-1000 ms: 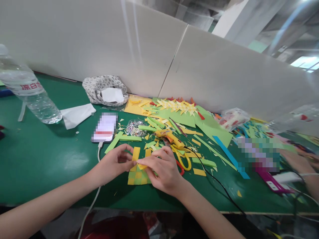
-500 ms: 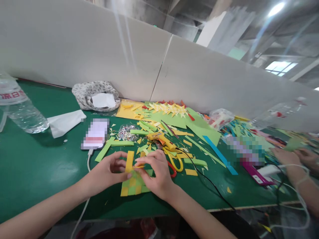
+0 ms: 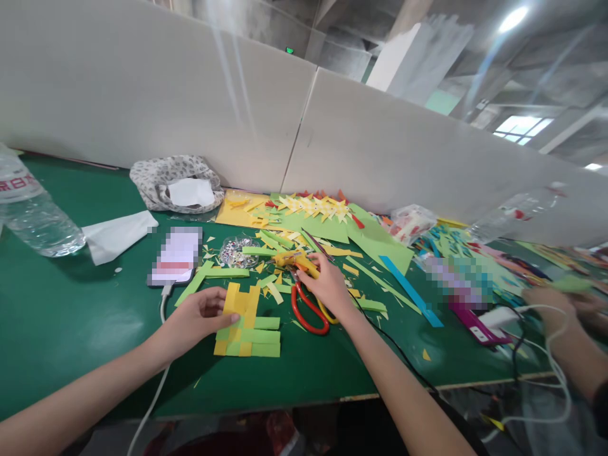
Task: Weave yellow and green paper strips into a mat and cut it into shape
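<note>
My left hand (image 3: 202, 316) pinches the left edge of a woven mat of yellow and green paper strips (image 3: 251, 334), thumb on top. Loose strip ends stick out at the mat's upper and right sides. Farther back, my right hand (image 3: 331, 290) is closed around the handle of a yellow hot glue gun (image 3: 289, 258), its nozzle pointing left. Red-and-yellow-handled scissors (image 3: 306, 322) lie under and beside my right hand; their blades are hidden. Cut green strips (image 3: 222, 273) and yellow scraps lie around the gun.
Left stand a charging phone (image 3: 177, 253) and a tilted water bottle (image 3: 40, 215). A cloth pouch (image 3: 175, 180) and paper star shapes (image 3: 316, 208) lie by the white partition (image 3: 190, 88). A black cord (image 3: 394, 345) runs rightward; another person's hand (image 3: 551, 307) works at right.
My right hand has left the woven mat, moved up and right, and taken hold of the glue gun. My left hand still holds the mat, whose right-hand strips are now uncovered.
</note>
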Available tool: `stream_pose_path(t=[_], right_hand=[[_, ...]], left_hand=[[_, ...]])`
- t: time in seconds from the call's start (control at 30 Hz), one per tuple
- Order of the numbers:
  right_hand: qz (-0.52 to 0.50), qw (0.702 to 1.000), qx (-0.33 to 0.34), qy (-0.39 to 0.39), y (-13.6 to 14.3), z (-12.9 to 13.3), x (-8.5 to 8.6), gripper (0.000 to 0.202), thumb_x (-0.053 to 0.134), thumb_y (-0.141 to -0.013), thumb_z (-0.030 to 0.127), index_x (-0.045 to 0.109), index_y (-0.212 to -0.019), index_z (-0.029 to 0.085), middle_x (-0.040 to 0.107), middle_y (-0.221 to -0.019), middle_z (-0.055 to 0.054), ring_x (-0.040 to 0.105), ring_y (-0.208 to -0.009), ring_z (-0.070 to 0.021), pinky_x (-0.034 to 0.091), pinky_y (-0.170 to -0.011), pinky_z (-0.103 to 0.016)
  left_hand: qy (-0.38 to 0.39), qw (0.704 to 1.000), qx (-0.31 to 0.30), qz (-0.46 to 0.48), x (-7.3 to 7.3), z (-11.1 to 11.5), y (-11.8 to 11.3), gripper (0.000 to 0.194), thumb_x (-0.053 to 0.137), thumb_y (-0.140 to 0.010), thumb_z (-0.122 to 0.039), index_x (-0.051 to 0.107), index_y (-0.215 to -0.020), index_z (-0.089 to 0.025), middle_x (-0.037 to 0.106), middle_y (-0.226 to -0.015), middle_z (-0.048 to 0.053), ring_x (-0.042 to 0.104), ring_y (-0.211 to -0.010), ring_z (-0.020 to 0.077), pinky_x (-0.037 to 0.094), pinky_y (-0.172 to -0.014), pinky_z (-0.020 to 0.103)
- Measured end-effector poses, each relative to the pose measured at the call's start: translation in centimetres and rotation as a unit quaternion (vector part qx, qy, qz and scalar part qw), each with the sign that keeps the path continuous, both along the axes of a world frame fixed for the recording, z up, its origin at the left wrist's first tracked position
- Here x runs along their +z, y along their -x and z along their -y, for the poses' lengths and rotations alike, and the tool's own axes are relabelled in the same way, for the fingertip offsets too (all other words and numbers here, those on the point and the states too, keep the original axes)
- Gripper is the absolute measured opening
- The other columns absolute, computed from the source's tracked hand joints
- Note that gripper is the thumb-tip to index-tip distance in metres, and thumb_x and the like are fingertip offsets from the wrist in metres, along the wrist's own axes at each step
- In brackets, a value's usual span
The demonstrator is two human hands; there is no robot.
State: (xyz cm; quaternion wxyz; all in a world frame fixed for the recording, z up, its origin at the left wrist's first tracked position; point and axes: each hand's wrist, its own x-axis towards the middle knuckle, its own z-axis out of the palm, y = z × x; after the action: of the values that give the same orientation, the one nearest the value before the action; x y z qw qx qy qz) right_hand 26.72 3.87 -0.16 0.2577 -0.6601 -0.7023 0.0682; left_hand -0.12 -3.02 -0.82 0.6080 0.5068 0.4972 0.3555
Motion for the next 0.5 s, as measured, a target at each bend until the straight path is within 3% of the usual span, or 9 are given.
stream_pose_path(t=[0.13,0.27,0.5], right_hand=[[-0.03,0.997,0.009,-0.075,0.2,0.3,0.5,0.035,0.06,-0.071,0.038,0.053,-0.1,0.021,0.065,-0.098,-0.007,0.061,-0.091,-0.0238,0.047,-0.078,-0.037],[-0.009,0.992,0.018,-0.124,-1.6,0.2,1.3,0.038,0.061,-0.069,0.032,0.051,-0.104,0.019,0.063,-0.103,-0.009,0.058,-0.097,-0.0238,0.045,-0.085,-0.037],[0.057,0.99,-0.076,-0.109,-6.5,-1.4,0.1,0.039,0.061,-0.068,0.035,0.05,-0.102,0.019,0.064,-0.092,-0.008,0.059,-0.086,-0.0248,0.046,-0.072,-0.036]], left_hand=[[-0.006,1.0,-0.005,0.003,-0.3,0.1,0.0,0.023,0.073,-0.063,-0.032,0.059,-0.079,-0.02,0.067,-0.078,-0.001,0.064,-0.076,0.0171,0.048,-0.074,0.029],[-0.016,1.0,-0.008,-0.004,-0.4,0.2,0.1,0.024,0.072,-0.064,-0.033,0.058,-0.079,-0.02,0.065,-0.078,-0.001,0.063,-0.075,0.0169,0.048,-0.072,0.027],[-0.023,1.0,0.002,-0.003,-0.5,0.3,0.2,0.023,0.072,-0.064,-0.032,0.058,-0.079,-0.021,0.063,-0.075,-0.003,0.061,-0.073,0.0148,0.047,-0.07,0.025]])
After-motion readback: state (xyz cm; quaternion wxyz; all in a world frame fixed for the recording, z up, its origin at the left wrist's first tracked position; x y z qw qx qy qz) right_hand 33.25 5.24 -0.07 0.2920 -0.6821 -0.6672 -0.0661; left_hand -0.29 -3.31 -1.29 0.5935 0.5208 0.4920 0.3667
